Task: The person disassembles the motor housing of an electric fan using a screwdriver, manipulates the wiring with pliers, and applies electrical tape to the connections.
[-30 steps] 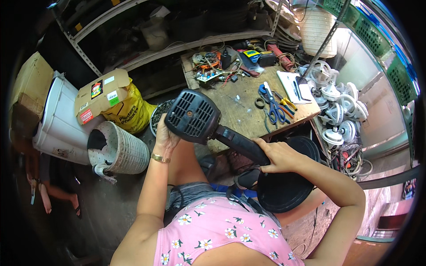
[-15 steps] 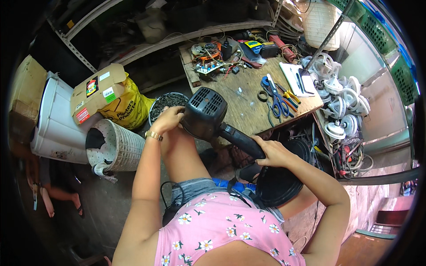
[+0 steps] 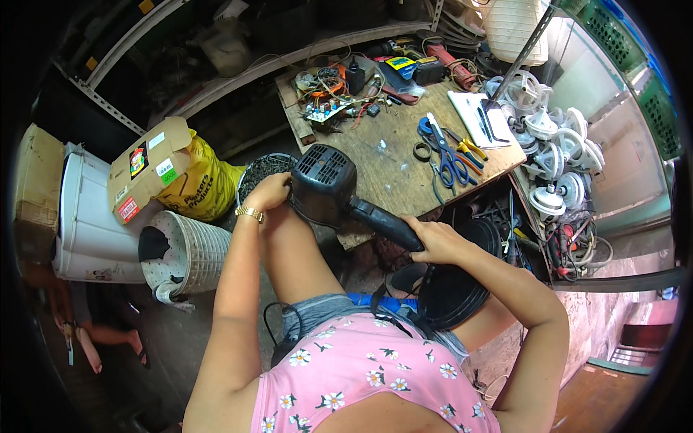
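Left arm [image 3: 238, 292] extended forward, left hand [image 3: 268, 192] curled, right elbow [image 3: 550, 319] bent outward, right hand [image 3: 438, 242] gripping

The person wears a sleeveless pink cloth top [image 3: 354, 375] with a round, scooped neck. White daisies with yellow middles and little dark green leaves are dotted over it. Below are short, faded grey-blue cloth shorts [image 3: 317, 313]. A shiny gold-coloured wristband [image 3: 250, 213] goes around the left wrist, near the bare left hand [image 3: 267, 193]. The right hand [image 3: 439, 242] is bare too.
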Tool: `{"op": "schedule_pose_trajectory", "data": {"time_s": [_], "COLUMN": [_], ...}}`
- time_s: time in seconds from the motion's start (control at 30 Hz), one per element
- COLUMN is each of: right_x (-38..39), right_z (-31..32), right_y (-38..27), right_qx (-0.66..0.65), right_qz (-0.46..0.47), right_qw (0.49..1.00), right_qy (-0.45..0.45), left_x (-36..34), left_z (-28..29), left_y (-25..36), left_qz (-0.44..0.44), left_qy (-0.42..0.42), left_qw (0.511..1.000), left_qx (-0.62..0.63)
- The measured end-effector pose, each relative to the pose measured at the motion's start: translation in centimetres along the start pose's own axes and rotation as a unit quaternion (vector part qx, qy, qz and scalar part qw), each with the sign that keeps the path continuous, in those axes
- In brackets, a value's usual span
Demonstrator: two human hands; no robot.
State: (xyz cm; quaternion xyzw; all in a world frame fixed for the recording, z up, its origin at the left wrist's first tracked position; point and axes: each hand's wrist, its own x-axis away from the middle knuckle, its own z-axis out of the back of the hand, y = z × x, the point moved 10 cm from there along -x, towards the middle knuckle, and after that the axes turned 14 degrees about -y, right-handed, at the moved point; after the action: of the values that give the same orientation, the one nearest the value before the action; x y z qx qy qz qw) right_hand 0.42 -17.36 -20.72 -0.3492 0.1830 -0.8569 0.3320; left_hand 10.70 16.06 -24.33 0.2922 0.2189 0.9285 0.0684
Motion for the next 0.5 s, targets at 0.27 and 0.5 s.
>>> {"op": "schedule_pose_trajectory", "data": {"time_s": [0.27,0.5], "right_x": [-1.1,-1.8], "right_z": [-0.7,-1.1], "right_y": [2.4,3.1], "right_qx": [0.003,0.002], "right_qz": [0.009,-0.017], "right_qw": [1.0,1.0], "right_qy": [0.018,0.01], "left_x": [-0.6,-1.5], "left_z": [0.7,-1.2], "left_y": [5.1,5.0], "left_qz": [-0.218,-0.213], "left_qy": [0.006,0.115], "left_qw": [0.776,0.715], "left_qx": [0.592,0.655]}}
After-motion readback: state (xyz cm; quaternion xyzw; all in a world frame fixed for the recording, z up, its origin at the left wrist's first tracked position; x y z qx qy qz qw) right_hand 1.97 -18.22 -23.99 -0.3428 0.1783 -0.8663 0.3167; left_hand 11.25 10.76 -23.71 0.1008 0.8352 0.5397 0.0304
